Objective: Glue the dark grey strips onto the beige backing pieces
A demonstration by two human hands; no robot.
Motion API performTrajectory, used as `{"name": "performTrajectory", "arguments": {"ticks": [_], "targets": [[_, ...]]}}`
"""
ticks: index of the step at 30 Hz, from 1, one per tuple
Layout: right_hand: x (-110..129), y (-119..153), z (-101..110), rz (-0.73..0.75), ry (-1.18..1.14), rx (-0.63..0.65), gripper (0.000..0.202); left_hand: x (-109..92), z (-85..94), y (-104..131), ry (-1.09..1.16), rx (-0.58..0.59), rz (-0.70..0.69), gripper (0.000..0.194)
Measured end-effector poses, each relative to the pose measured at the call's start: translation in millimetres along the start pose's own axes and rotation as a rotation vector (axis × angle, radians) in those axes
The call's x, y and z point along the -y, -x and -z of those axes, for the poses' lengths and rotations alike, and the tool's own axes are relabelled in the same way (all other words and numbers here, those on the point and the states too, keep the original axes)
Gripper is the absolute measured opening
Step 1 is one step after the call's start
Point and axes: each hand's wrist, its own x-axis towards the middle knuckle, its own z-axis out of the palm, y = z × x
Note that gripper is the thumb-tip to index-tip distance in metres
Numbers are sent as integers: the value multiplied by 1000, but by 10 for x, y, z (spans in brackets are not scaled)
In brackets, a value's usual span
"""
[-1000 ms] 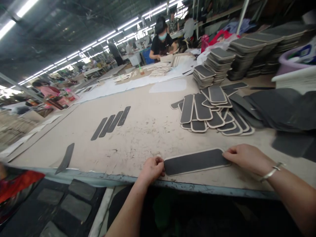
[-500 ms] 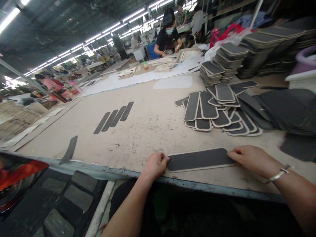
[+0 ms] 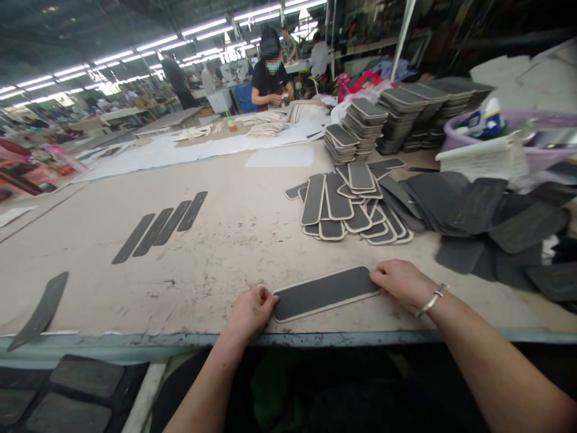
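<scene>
A long dark grey panel (image 3: 327,293) with rounded corners and a pale edge lies near the front of the table, slightly slanted. My left hand (image 3: 253,307) pinches its left end between thumb and fingers. At the opposite end, my right hand (image 3: 401,281) grips the upper right corner; a silvery bracelet (image 3: 433,300) circles that wrist. Beyond the panel is a loose heap of similar pale-edged panels (image 3: 340,197). Several narrow dark strips (image 3: 164,224) lie side by side to the left, and one more strip (image 3: 40,310) hangs slightly over the front edge.
Dark flat pieces (image 3: 478,207) spread over the right side, below a purple basin (image 3: 518,120) and a white basket (image 3: 484,159). Tall stacks of panels (image 3: 365,129) stand behind the heap. A co-worker (image 3: 270,75) handles something across the table. Dark pieces (image 3: 88,374) lie lower left.
The view has turned to the right, so everything appears shifted left and more of the basin and dark pieces shows. Both hands keep their hold on the panel, which looks slightly more slanted.
</scene>
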Motion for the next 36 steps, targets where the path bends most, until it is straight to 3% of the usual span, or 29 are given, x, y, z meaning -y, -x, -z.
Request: {"name": "performTrajectory", "arguments": {"ticks": [15,24,30,33,36], "targets": [[-23,-41,-34,-52,-32,34,25,-26,1,12,52,88,101,23],[-41,-49,-58,-48,-28,13,25,-29,19,22,44,63,92,24],[-120,-99,-134,-26,20,-21,23,54,53,58,311,176,106,19],[-153,-129,-172,-14,32,-26,23,112,96,104,272,78,22,17],[-151,-133,-182,-12,54,-39,23,126,120,148,102,-47,-171,21]]}}
